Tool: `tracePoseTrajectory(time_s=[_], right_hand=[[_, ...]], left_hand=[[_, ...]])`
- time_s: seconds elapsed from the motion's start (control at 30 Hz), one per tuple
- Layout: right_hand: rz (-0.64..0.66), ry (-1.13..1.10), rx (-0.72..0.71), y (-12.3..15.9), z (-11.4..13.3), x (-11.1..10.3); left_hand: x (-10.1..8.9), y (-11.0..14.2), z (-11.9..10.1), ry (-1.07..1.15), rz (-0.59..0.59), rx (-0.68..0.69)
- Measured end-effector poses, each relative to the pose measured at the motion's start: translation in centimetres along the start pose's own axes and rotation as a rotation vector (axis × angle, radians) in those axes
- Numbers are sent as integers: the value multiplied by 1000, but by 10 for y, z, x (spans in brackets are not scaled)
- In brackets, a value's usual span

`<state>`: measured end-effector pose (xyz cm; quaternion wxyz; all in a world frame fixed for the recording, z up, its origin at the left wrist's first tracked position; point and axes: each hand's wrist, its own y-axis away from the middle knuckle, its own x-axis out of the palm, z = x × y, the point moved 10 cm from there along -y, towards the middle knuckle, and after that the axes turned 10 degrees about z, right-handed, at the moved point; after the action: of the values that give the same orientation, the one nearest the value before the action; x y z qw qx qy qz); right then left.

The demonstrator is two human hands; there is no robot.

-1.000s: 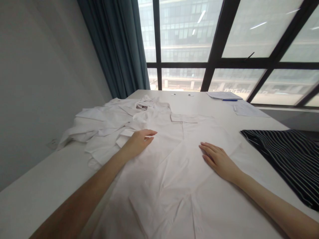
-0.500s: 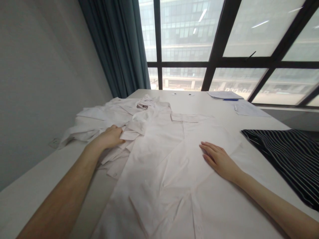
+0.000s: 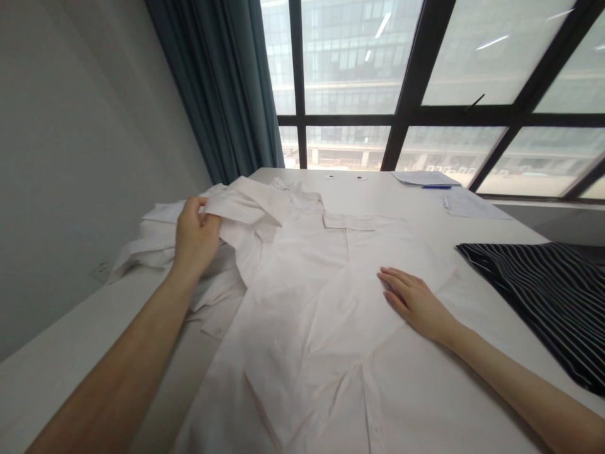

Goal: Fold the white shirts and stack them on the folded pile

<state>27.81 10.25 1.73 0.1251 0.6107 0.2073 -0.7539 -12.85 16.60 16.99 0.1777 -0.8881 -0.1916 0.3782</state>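
**Shirt axis:** a white cotton shirt point(image 3: 302, 302) lies with its long axis running from the near edge of the table toward the far edge, its front placket point(image 3: 365, 403) pointing straight at the person.

**Shirt place:** it covers the middle of the table, runs out of view past the near edge, and stops short of the far edge.

**Left hand:** the left hand point(image 3: 195, 230) is raised off the table and pinched shut on a lifted fold of the shirt, toward the table's left edge.

**Right hand:** the right hand point(image 3: 416, 302) lies open and flat, fingers together, pressing on the shirt's right side.

**Surface:** a white table point(image 3: 496, 265) runs along a pale grey wall point(image 3: 70, 157), with a white wall socket point(image 3: 100, 271) just above its left edge.

**Right edge:** a black-and-white striped cloth point(image 3: 529, 296) lies near the right edge, just beside the shirt.

**Far right corner:** two sheets of white paper point(image 3: 425, 180) lie there, with a blue pen point(image 3: 437, 186) on the farther one.

**Room:** a dark teal curtain point(image 3: 217, 82) hangs in the far left corner, beside a black-framed window point(image 3: 354, 63) looking onto an office block.

**Shirt look:** smooth and lightly creased at the centre, with a flat collar-like band point(image 3: 362, 222) toward the far end — the left side is bunched in loose folds, and a sleeve is hard to tell apart there.
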Motion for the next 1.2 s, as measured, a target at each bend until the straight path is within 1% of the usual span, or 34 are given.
tracePoseTrajectory(time_s=[0.07, 0.1, 0.17, 0.23, 0.27, 0.3, 0.37, 0.43, 0.5, 0.63, 0.73, 0.8, 0.87, 0.93, 1.0, 1.03, 1.1, 1.2], right_hand=[[2, 1, 4, 0, 0, 0], [2, 1, 6, 0, -1, 1], [2, 2, 9, 0, -1, 1], [8, 4, 11, 0, -1, 1], [11, 6, 11, 0, -1, 1], [15, 6, 11, 0, -1, 2], [18, 4, 11, -1, -1, 2], [15, 0, 7, -1, 0, 1], [14, -1, 4, -1, 0, 1], [6, -3, -3, 0, 0, 1], [0, -5, -1, 0, -1, 0], [4, -1, 4, 0, -1, 1], [10, 4, 8, 0, -2, 1], [14, 6, 9, 0, -1, 1], [13, 5, 8, 0, -1, 1], [12, 3, 6, 0, 0, 1], [5, 1, 4, 0, 0, 0], [-6, 1, 2, 0, -1, 0]], left_hand=[[5, 11, -16, 66, 0, 41], [13, 19, -29, 62, 37, 85], [45, 40, -55, 5, 246, 168], [90, 71, -73, -103, 534, 259], [111, 90, -80, -150, 675, 333], [130, 109, -87, -176, 796, 435], [155, 143, -92, -222, 980, 626], [167, 157, -84, -302, 1061, 703], [168, 155, -74, -425, 1053, 694], [153, 132, -59, -696, 909, 584], [141, 114, -46, -791, 827, 484], [136, 100, -36, -766, 791, 437], [130, 83, -25, -693, 747, 386], [123, 64, -9, -637, 693, 284], [120, 49, 10, -617, 671, 172], [120, 45, 18, -614, 677, 136], [124, 42, 29, -610, 698, 113], [125, 39, 36, -600, 680, 98]])
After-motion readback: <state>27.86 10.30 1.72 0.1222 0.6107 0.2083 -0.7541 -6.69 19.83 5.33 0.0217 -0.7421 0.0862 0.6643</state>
